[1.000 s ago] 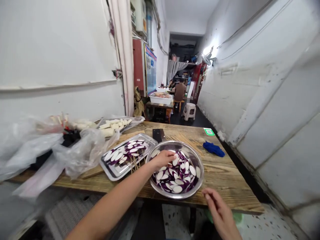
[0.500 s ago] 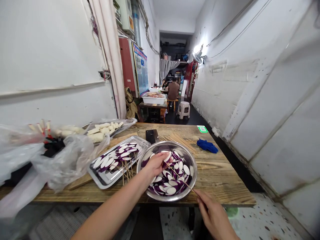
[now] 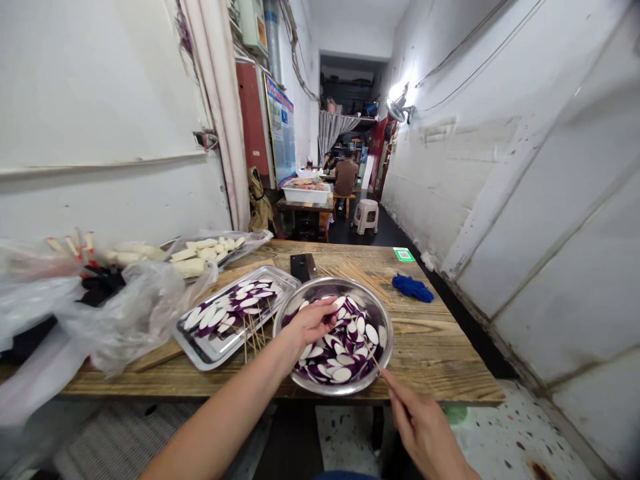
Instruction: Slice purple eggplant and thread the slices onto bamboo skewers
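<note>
A steel bowl (image 3: 387, 357) full of oval eggplant slices (image 3: 341, 375), white with purple skin, stands near the table's front edge. Over the bowl, my left hand (image 3: 314, 323) has its fingers closed at a pale eggplant slice, mostly covered by the fingertips. A thin wooden skewer (image 3: 373, 358) is pinched in my right hand (image 3: 420, 413) at the bowl's front right rim. Its far end points up and left over the slices. Left of the bowl, a metal tray (image 3: 207, 357) carries threaded eggplant skewers (image 3: 253, 327), their sticks jutting toward me.
Loose skewers (image 3: 363, 272) and a blue cloth (image 3: 413, 288) lie behind and right of the bowl. A dark block (image 3: 303, 267) sits behind it. Plastic bags (image 3: 135, 313) and pale cut pieces (image 3: 207, 250) fill the left side. A person (image 3: 346, 177) sits farther back.
My right hand has moved slightly up and left with the skewer, whose visible part is now shorter. My left hand has shifted slightly and its fingers sit lower over the slices.
</note>
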{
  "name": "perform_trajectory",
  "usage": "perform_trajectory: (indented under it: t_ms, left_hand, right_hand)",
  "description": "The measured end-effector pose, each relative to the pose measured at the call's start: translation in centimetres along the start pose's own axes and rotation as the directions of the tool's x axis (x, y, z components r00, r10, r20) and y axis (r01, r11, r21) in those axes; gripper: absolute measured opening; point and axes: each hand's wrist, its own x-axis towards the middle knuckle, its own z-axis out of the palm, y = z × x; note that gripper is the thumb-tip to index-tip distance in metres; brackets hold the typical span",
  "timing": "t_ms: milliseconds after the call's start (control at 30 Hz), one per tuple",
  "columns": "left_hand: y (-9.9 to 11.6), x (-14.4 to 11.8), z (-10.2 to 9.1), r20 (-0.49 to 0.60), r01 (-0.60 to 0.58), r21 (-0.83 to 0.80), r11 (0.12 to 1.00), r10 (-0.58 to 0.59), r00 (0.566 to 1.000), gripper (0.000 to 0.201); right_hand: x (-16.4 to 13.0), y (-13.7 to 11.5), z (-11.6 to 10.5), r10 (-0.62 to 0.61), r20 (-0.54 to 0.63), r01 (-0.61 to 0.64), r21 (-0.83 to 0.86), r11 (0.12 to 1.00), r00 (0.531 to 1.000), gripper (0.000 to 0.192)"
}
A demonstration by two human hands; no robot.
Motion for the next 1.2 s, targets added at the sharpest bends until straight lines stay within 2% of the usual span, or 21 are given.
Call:
perform_trajectory:
  t_ms: [167, 267, 500, 667, 1067, 1200]
  left_hand:
    - [-0.2, 0.2, 0.1, -0.016, -0.011, -0.080, 0.997, 0.009, 1.000, 0.012]
    - [-0.4, 0.1, 0.2, -0.052, 0.007, -0.090, 0.996, -0.011, 0.999, 0.014]
    - [-0.6, 0.1, 0.2, -0.071, -0.053, -0.183, 0.982, 0.041, 0.997, 0.013]
    - [-0.8, 0.3, 0.0, -0.031, -0.043, -0.187, 0.981, 0.038, 0.999, 0.013]
    - [-0.9, -0.2, 0.2, -0.011, -0.120, -0.148, 0.982, 0.119, 0.993, 0.013]
    - [-1.0, -0.4, 0.5, -0.021, -0.115, -0.116, 0.987, 0.113, 0.993, 0.012]
  right_hand:
    - [0.1, -0.7, 0.2, -0.027, -0.045, 0.031, 0.097, 0.995, 0.999, 0.038]
    - [0.4, -1.1, 0.4, -0.026, -0.038, 0.030, 0.105, 0.994, 0.999, 0.038]
    - [0.6, -1.3, 0.5, -0.037, -0.067, 0.044, 0.104, 0.994, 0.997, 0.037]
    - [0.5, -1.2, 0.7, -0.002, -0.030, 0.005, 0.105, 0.994, 1.000, 0.038]
    - [0.5, -1.2, 0.7, -0.030, -0.036, 0.033, 0.098, 0.995, 0.999, 0.038]
    - [0.4, -1.1, 0.7, -0.018, -0.053, 0.023, 0.097, 0.995, 0.998, 0.038]
